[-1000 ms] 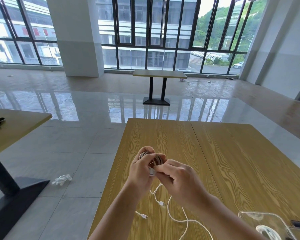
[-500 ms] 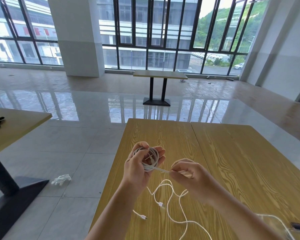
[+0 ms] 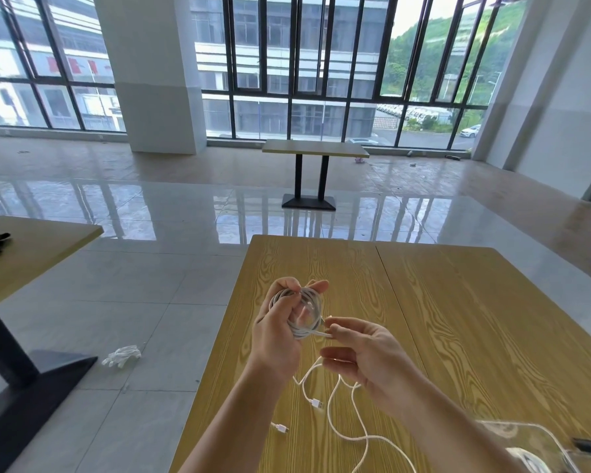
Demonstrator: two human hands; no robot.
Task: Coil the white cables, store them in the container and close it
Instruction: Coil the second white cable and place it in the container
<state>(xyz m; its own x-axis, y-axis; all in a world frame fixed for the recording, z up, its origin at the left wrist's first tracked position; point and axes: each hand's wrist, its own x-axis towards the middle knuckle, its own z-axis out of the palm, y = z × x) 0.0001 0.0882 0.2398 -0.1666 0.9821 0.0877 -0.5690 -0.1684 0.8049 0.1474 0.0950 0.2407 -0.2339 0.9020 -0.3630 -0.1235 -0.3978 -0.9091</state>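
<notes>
Above the yellow wooden table (image 3: 458, 319), the left hand (image 3: 280, 332) squeezed the round coil of white cable (image 3: 299, 314) so it stayed neat, while the right hand (image 3: 372, 363) pinched the loose end to wrap more.

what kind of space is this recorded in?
Probably a vacant commercial hall, like an unfitted canteen or office floor: a full-height window wall facing other buildings, glossy tiled floor, and a few scattered wood-top tables with no chairs in view.
</notes>
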